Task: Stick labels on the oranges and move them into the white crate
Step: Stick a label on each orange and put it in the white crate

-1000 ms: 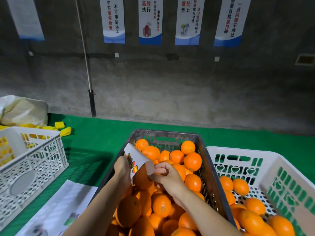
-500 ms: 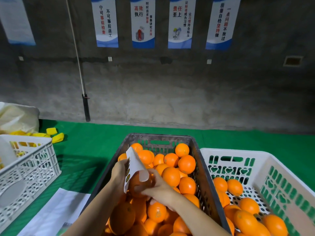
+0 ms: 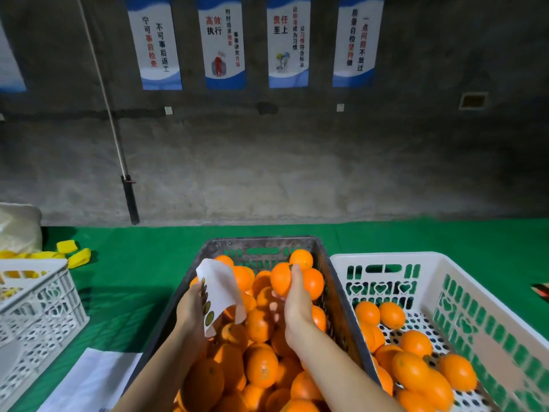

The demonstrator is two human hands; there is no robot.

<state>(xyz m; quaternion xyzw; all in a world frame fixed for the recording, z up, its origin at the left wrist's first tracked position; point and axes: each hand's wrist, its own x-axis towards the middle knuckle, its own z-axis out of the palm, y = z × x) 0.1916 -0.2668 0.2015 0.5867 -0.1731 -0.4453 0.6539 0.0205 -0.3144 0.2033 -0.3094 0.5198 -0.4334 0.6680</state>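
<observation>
Far left we have a white lattice crate with yellow pieces just behind it on the green cloth; a paper sheet lies near the bottom edge; none of that matters for this step. Next, the left hand pinches a label sheet by its left edge; the sheet stands up over the dark crate; a few round labels show down its edge. Then the right hand, fingers wrapped round one orange, held above the pile in the dark crate, near the sheet but apart from it; we cannot tell whether this orange carries a label, since the side facing us shows none. Right of that sits the white crate, just beside the dark one, with loose oranges on its floor.

We judge the step as carrying the held orange across to the white crate, or labelling it first if it is bare. To do it well we would check the hidden side for a label; press any sticker flat with the thumb; lift over both rims; set the orange low into a gap rather than drop it on the others; hold the sheet off the fruit so its labels do not catch.
</observation>
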